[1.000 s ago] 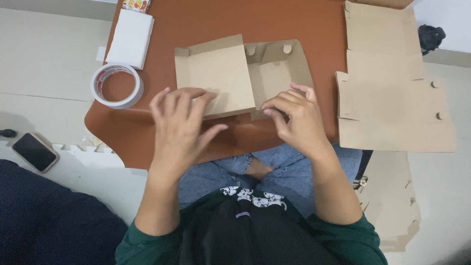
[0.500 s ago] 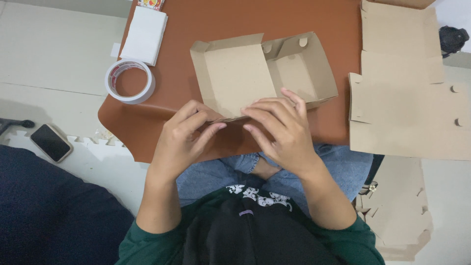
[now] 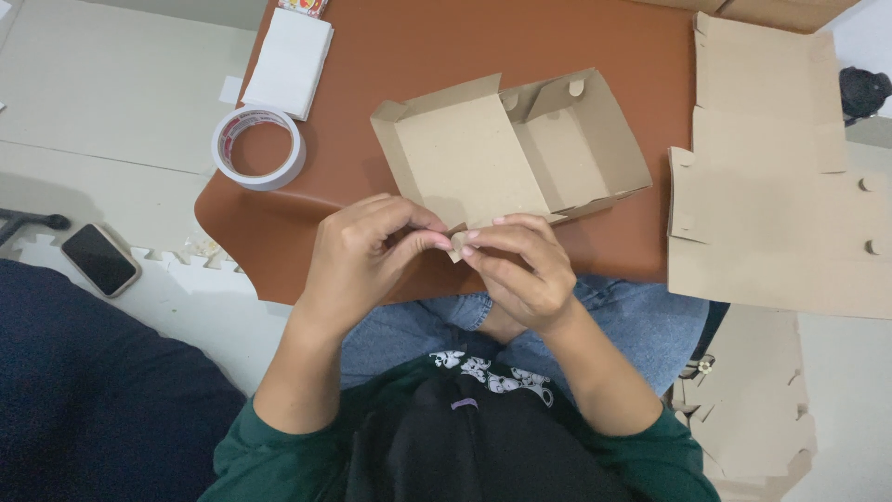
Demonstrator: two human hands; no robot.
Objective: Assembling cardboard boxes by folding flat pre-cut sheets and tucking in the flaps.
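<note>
Your left hand [image 3: 362,260] and your right hand [image 3: 520,270] meet at the near edge of the half-folded brown cardboard box [image 3: 506,153], which lies open on the brown rounded table [image 3: 418,46] just beyond your lap. Both hands are pinching the same small flap at the box's near corner: your left thumb and forefinger close on it from the left, and your right fingertips [image 3: 478,244] close on it from the right, so the two sets of fingers almost touch. The other fingers of each hand are curled in loosely. The box sits tilted, its flat panel toward the left and its shallow tray with raised walls toward the right and far side.

To the left of the box, near the table's left edge, lies a roll of clear tape with a white rim [image 3: 258,147]. Farther off, at the far left corner of the table, is a flat white rectangular pad [image 3: 290,60]. On the right, a stack of flat unfolded brown cardboard sheets [image 3: 780,195] overhangs the table's right side, and more cardboard cut-outs [image 3: 753,409] lie on the floor near your right knee. On the pale floor mat to your left rests a black smartphone [image 3: 99,260], face up.
</note>
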